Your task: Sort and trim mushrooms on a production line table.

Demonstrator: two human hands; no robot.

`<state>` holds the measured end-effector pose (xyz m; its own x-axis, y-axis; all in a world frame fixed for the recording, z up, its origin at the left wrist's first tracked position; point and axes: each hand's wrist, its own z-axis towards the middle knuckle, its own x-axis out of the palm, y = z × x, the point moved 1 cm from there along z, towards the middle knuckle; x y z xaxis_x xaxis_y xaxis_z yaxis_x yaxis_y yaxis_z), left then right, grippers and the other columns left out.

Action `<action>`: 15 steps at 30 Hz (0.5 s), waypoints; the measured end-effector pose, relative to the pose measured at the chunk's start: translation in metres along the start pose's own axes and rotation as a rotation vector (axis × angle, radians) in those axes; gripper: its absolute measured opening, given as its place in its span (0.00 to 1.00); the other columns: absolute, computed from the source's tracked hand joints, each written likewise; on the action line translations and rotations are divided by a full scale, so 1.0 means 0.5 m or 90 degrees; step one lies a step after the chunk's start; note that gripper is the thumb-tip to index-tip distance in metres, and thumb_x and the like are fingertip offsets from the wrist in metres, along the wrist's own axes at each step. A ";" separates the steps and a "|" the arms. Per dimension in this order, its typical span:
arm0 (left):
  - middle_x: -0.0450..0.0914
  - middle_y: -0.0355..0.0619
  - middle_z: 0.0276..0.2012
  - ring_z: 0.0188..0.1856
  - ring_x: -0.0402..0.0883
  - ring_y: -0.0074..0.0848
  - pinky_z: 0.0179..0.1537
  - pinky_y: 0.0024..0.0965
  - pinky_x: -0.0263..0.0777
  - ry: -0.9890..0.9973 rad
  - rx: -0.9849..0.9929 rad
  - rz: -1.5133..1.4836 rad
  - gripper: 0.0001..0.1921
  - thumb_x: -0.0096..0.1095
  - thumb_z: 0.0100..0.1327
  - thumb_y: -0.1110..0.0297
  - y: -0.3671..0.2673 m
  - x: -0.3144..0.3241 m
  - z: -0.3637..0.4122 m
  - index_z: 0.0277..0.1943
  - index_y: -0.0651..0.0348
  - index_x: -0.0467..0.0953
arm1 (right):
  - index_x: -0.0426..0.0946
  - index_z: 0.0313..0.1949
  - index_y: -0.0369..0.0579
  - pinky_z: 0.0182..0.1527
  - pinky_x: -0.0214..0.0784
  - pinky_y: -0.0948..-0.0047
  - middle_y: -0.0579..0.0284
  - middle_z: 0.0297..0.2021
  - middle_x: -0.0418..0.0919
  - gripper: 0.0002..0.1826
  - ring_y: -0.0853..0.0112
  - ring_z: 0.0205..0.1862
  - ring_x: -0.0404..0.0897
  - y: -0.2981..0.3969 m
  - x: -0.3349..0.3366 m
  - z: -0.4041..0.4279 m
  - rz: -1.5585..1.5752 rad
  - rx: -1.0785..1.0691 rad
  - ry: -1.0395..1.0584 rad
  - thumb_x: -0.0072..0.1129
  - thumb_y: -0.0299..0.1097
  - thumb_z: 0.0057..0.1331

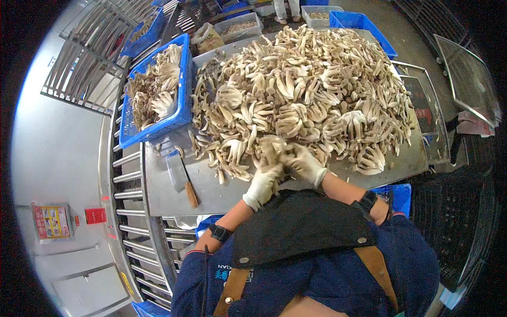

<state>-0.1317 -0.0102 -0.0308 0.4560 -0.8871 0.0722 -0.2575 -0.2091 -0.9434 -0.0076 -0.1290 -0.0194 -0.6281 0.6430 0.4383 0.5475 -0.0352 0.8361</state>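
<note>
In white gloves, both of my hands meet at the near edge of a large heap of pale mushrooms (293, 91). My left hand (263, 185) grips a mushroom cluster (271, 148) from below, its stems and caps pointing away from me. At the cluster's right side, my right hand (307, 164) has its fingers curled against it; motion blur hides the fingertips. A broad-bladed knife with a wooden handle (191, 194) lies on the metal table (222, 200), to the left of my hands.
A blue plastic crate (184, 85) of mushroom clusters stands left of the heap. Roller conveyors (128, 194) run along the left side. Beyond the table are clear tubs (259, 28), a sack (206, 38), another blue crate (390, 49) and a person's legs (287, 10).
</note>
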 end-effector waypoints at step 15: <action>0.78 0.49 0.44 0.42 0.77 0.30 0.43 0.28 0.72 0.099 -0.049 0.166 0.14 0.56 0.59 0.77 0.042 -0.016 -0.019 0.49 0.65 0.72 | 0.62 0.57 0.34 0.41 0.71 0.77 0.53 0.43 0.76 0.32 0.73 0.42 0.77 -0.041 -0.031 -0.067 0.136 0.037 -0.037 0.67 0.27 0.55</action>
<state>-0.1488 -0.0115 -0.0482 0.2325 -0.9658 -0.1146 -0.4147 0.0082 -0.9099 -0.0277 -0.1640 -0.0322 -0.4616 0.6692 0.5823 0.6970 -0.1324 0.7047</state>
